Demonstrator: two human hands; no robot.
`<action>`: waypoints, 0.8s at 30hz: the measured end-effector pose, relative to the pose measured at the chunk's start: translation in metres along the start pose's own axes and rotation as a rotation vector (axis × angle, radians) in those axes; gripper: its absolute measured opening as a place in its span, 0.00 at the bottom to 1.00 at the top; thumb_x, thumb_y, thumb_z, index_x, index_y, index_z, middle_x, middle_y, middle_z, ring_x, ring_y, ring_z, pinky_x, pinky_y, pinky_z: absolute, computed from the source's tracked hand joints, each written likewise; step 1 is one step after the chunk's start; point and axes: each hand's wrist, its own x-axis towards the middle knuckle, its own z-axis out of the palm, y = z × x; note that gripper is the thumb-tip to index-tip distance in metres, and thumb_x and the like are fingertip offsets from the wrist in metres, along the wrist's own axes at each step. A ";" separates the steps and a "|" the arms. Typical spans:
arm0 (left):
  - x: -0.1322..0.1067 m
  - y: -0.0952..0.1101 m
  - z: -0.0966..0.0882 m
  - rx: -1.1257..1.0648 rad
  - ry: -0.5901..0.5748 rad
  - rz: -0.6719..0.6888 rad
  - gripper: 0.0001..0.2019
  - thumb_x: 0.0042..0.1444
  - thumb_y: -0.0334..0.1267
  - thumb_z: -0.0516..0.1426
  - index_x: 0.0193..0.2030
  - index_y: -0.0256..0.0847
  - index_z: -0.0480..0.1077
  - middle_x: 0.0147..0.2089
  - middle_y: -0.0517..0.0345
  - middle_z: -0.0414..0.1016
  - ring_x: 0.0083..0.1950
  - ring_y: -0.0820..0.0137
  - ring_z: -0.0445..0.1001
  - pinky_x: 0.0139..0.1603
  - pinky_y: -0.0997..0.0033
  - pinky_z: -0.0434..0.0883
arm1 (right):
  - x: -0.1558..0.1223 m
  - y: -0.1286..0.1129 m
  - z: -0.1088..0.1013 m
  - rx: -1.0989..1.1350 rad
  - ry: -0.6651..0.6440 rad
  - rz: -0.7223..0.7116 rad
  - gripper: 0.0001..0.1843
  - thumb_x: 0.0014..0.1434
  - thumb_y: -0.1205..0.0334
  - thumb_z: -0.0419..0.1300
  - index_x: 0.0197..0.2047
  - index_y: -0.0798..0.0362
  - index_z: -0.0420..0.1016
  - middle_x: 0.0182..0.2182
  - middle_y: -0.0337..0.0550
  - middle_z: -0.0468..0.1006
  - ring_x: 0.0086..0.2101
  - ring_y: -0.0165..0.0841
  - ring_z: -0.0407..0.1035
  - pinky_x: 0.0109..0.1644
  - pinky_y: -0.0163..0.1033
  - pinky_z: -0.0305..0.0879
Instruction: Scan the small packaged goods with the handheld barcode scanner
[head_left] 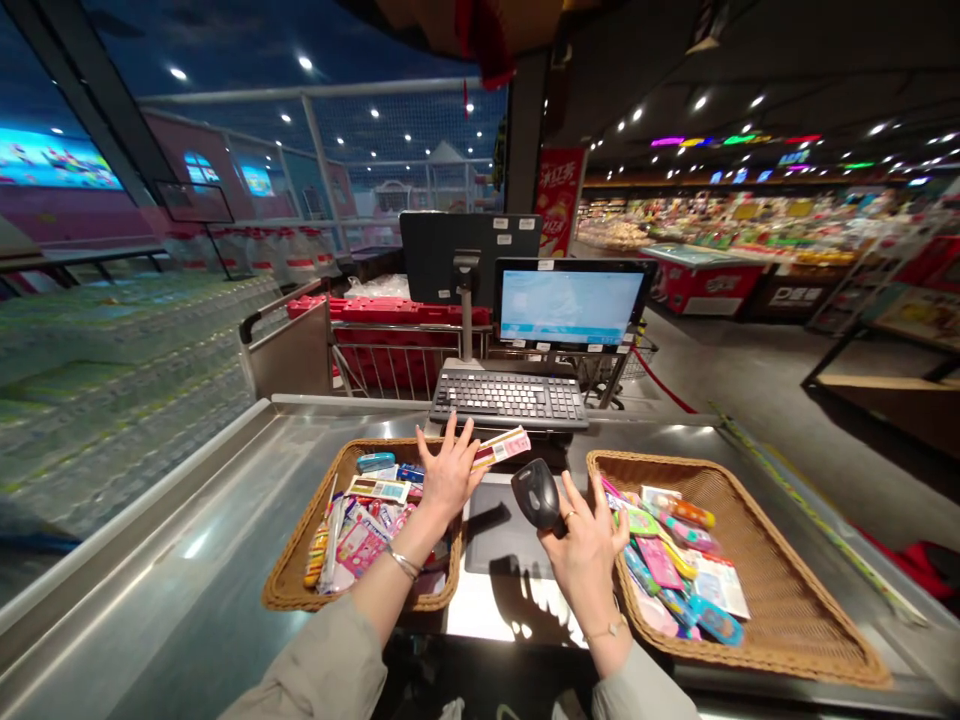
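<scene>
My left hand (448, 468) reaches over the right edge of the left wicker basket (289, 570), with several fingers stretched out. It pinches a slim pink-and-white package (504, 447) with a barcode, near the keyboard's front edge. My right hand (589, 545) is around a black handheld barcode scanner (535, 493), whose head points up toward the package; its handle is mostly hidden by the hand. Small colourful packs and a striped tube (318, 550) lie in the left basket. The right wicker basket (787, 570) holds several bright packaged items (660, 560), heaped toward its left side.
Behind the hands are a black keyboard (510, 398), a lit screen (566, 305) and a second monitor (450, 255) seen from the back. A metal counter (202, 540) extends around the baskets. Beyond it stand a cart (289, 350) and stacked bottles (135, 370).
</scene>
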 end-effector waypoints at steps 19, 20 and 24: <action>0.029 0.041 0.017 -0.100 0.084 0.137 0.17 0.60 0.49 0.56 0.53 0.45 0.73 0.66 0.46 0.64 0.71 0.49 0.52 0.65 0.26 0.25 | -0.007 0.029 -0.021 -0.101 0.094 0.124 0.22 0.52 0.63 0.56 0.52 0.47 0.74 0.57 0.44 0.73 0.65 0.50 0.47 0.63 0.64 0.36; 0.030 0.042 0.018 -0.105 0.083 0.142 0.18 0.60 0.49 0.55 0.53 0.45 0.73 0.66 0.46 0.64 0.71 0.49 0.52 0.65 0.26 0.25 | -0.007 0.031 -0.022 -0.106 0.095 0.130 0.22 0.52 0.62 0.56 0.52 0.47 0.74 0.56 0.44 0.73 0.65 0.50 0.48 0.64 0.64 0.36; 0.034 0.050 0.020 -0.129 0.080 0.170 0.18 0.60 0.49 0.56 0.53 0.45 0.72 0.66 0.46 0.64 0.72 0.49 0.52 0.65 0.26 0.25 | -0.011 0.037 -0.025 -0.129 0.096 0.156 0.20 0.53 0.61 0.56 0.49 0.48 0.76 0.56 0.45 0.73 0.64 0.50 0.49 0.64 0.65 0.34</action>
